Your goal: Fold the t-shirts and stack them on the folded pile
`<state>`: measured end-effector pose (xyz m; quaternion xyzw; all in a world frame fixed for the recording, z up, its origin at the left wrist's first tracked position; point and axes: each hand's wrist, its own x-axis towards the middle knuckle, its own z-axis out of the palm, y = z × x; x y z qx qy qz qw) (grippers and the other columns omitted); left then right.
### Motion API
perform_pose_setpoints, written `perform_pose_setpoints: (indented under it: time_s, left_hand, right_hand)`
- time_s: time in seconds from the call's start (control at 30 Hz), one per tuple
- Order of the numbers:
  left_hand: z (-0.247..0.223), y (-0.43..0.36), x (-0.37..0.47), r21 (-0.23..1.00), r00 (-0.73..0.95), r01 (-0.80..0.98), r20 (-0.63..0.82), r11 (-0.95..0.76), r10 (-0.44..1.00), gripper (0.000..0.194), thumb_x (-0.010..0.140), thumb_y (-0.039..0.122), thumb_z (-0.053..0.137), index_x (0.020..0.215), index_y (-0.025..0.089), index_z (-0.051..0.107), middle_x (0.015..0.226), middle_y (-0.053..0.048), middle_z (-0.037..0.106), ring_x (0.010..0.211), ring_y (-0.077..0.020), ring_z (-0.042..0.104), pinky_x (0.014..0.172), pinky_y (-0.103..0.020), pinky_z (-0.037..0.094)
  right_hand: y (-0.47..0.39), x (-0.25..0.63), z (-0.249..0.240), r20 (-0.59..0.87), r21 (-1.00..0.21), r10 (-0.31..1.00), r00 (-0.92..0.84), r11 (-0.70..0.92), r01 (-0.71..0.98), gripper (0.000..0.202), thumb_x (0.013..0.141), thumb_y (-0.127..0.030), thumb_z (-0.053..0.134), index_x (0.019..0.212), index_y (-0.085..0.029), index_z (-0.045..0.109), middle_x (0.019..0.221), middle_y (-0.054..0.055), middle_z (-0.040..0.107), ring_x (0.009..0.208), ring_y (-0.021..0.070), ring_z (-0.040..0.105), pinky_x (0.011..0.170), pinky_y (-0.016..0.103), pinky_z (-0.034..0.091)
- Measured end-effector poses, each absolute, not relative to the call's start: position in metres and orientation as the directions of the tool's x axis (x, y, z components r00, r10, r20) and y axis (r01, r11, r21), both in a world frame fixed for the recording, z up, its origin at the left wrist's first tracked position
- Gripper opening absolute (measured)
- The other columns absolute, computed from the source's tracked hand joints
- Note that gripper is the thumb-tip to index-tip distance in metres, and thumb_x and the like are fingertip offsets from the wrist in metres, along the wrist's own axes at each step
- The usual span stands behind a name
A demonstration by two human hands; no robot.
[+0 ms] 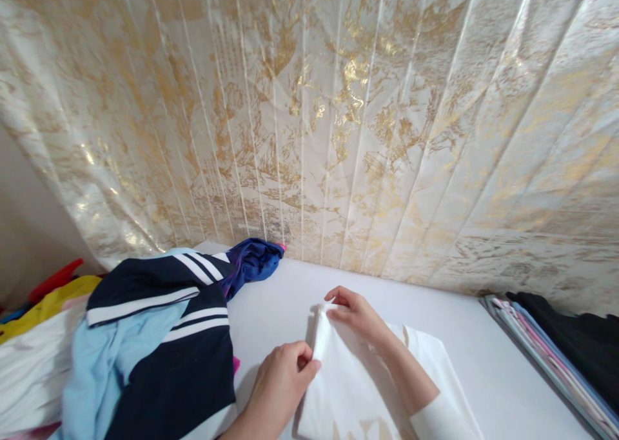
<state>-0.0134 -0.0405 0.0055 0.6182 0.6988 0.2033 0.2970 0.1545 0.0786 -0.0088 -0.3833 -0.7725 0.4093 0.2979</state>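
Observation:
A white garment (345, 382) with beige markings lies on the pale table in front of me, with a folded edge along its left side. My left hand (285, 379) pinches that left edge between thumb and fingers. Farther up, at the garment's top left corner, my right hand (355, 314) has its thumb and fingers closed on the cloth. My right forearm crosses over the garment, its white sleeve at the lower right.
Left of my hands sits a loose heap of clothes: a navy and light blue garment (184, 356), a blue one (254, 262), white and yellow ones. A folded stack (556, 356) lies at the right. A gold-patterned curtain (309, 117) hangs behind the table.

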Motion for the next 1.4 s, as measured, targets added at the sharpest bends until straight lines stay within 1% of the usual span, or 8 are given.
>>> perform_pose_setpoints:
  time_s: [0.23,0.37,0.43,0.53,0.67,0.83,1.1,1.4]
  left_hand:
    - [0.007,-0.049,-0.011,0.377,-0.041,0.922,-0.134,0.089,0.990,0.027,0.086,0.009,0.049,0.109,0.022,0.054,0.076,0.003,0.066,0.074,-0.0177,0.064,0.063,-0.025,0.039]
    - [0.004,-0.054,-0.004,0.290,0.056,0.954,0.079,-0.076,0.995,0.038,0.087,0.006,0.041,0.117,0.025,0.055,0.104,-0.004,0.066,0.095,-0.0208,0.063,0.080,-0.032,0.043]
    - [-0.004,-0.055,-0.001,0.254,0.195,0.936,0.195,-0.242,0.961,0.041,0.088,0.012,0.044,0.127,0.024,0.051,0.129,-0.008,0.058,0.117,-0.0249,0.053,0.095,-0.039,0.039]
    - [-0.018,-0.054,0.003,0.230,0.408,0.871,0.154,-0.434,0.900,0.058,0.086,0.028,0.053,0.142,0.017,0.038,0.150,-0.012,0.035,0.137,-0.0297,0.032,0.108,-0.046,0.030]
    - [-0.028,-0.054,0.000,0.238,0.438,0.868,0.048,-0.436,0.898,0.065,0.086,0.032,0.054,0.145,0.016,0.034,0.153,-0.013,0.023,0.140,-0.0311,0.025,0.110,-0.051,0.028]
    - [-0.018,-0.052,0.003,0.224,0.414,0.874,0.125,-0.432,0.902,0.053,0.087,0.031,0.054,0.138,0.016,0.046,0.151,-0.013,0.027,0.139,-0.0318,0.027,0.110,-0.050,0.030]
    - [-0.011,-0.025,0.037,0.206,0.374,0.893,0.157,-0.401,0.914,0.058,0.092,0.032,0.046,0.142,0.004,0.036,0.151,-0.018,0.024,0.140,-0.0308,0.023,0.112,-0.048,0.030]
    - [-0.022,-0.026,0.038,0.167,0.416,0.879,0.192,-0.447,0.889,0.054,0.092,0.034,0.048,0.144,0.024,0.037,0.154,-0.010,0.023,0.142,-0.0319,0.018,0.111,-0.052,0.029]
  right_hand:
    - [0.073,0.142,-0.021,0.266,-0.607,0.837,-0.478,0.531,0.592,0.026,0.078,-0.007,0.047,0.091,-0.019,0.066,0.082,0.003,0.061,0.082,0.0175,0.053,0.079,0.029,0.040]
    - [0.073,0.141,-0.026,0.306,-0.515,0.828,-0.469,0.559,0.650,0.030,0.084,-0.005,0.042,0.094,-0.018,0.067,0.092,0.007,0.062,0.089,0.0201,0.051,0.084,0.032,0.038]
    - [0.073,0.140,-0.031,0.317,-0.485,0.830,-0.458,0.557,0.674,0.029,0.088,-0.008,0.041,0.096,-0.018,0.067,0.096,0.008,0.062,0.091,0.0209,0.050,0.085,0.033,0.038]
    - [0.074,0.137,-0.035,0.326,-0.454,0.835,-0.442,0.549,0.702,0.027,0.090,-0.011,0.042,0.096,-0.020,0.067,0.099,0.008,0.063,0.093,0.0209,0.052,0.085,0.033,0.039]
    - [0.072,0.149,-0.024,0.331,-0.434,0.850,-0.410,0.523,0.734,0.027,0.087,-0.008,0.043,0.101,-0.020,0.063,0.104,0.008,0.064,0.096,0.0203,0.057,0.084,0.032,0.041]
    - [0.042,0.204,-0.012,0.395,-0.392,0.844,-0.362,0.512,0.765,0.039,0.089,-0.010,0.034,0.120,-0.022,0.054,0.120,0.009,0.064,0.110,0.0210,0.059,0.090,0.038,0.044]
    - [-0.031,0.248,-0.077,0.509,-0.051,0.796,-0.328,0.408,0.911,0.055,0.089,-0.043,0.045,0.139,-0.020,0.045,0.147,0.012,0.041,0.136,0.0333,0.035,0.100,0.049,0.041]
    - [-0.034,0.243,-0.088,0.494,0.011,0.821,-0.286,0.323,0.946,0.061,0.087,-0.057,0.046,0.138,-0.023,0.048,0.148,0.013,0.039,0.136,0.0393,0.032,0.102,0.058,0.035]
